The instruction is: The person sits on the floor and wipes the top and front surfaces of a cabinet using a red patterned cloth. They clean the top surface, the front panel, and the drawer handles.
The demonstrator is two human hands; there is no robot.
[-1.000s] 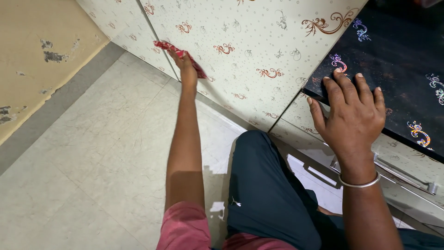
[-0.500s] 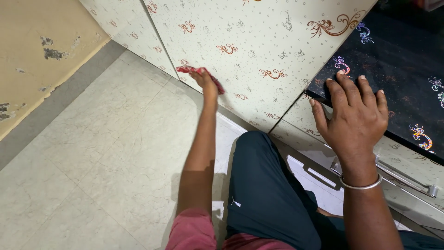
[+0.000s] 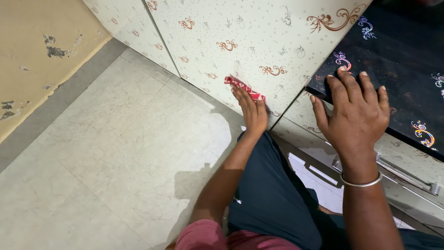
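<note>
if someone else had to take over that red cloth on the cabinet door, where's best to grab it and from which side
Probably the upper-left end of the red cloth. The left hand presses the rest flat against the cream patterned cabinet door, so only that edge peeks out past the fingertips. Coming from the upper left, along the door face, looks clearest: the arm and knee block the lower side, and the right hand rests on the dark countertop.

Home kitchen: patterned cabinet doors [image 3: 259, 41], tiled floor [image 3: 115, 153]

The scene is evenly and brightly lit from above, soft shadows being cast on the floor tiles [image 3: 115, 153] beside the left arm, faint glare is seen on the glossy black panel [image 3: 397, 78], and sharp focus is held throughout.
</note>
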